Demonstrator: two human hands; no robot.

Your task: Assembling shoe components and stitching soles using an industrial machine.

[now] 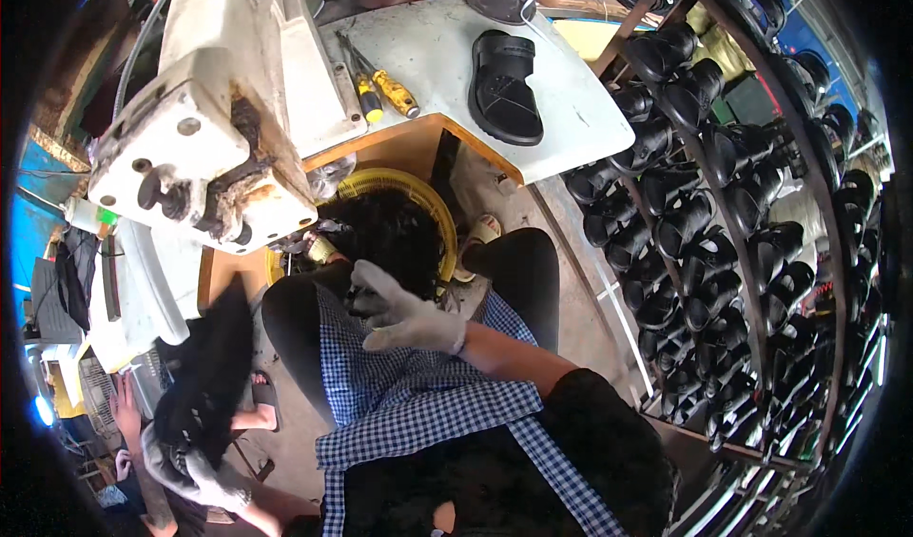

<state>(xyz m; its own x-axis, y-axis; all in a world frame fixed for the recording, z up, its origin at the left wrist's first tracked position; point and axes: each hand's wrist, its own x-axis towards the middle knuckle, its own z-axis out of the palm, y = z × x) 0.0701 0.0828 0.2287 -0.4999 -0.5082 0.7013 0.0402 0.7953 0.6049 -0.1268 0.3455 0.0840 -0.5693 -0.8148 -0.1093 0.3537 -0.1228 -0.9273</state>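
My left hand (195, 470), in a pale glove, is closed on a long black shoe-shaped piece (211, 361) at the lower left. Motion smears that piece, so I cannot tell whether it is a whole sandal or only a sole. My right hand (409, 313), gloved too, hovers over my lap with its fingers apart and holds nothing that I can see. Between my knees and the table stands a yellow basket (447, 218) full of black scraps (385, 228). On the white tabletop lies a finished-looking black sandal (506, 90).
A large white machine head (190, 147) juts over the table at the left. Two yellow-handled screwdrivers (395, 95) lie beside it. Racks of black sandals (709, 214) fill the right side. Another person's hand (126, 409) shows at the far left, near my left hand.
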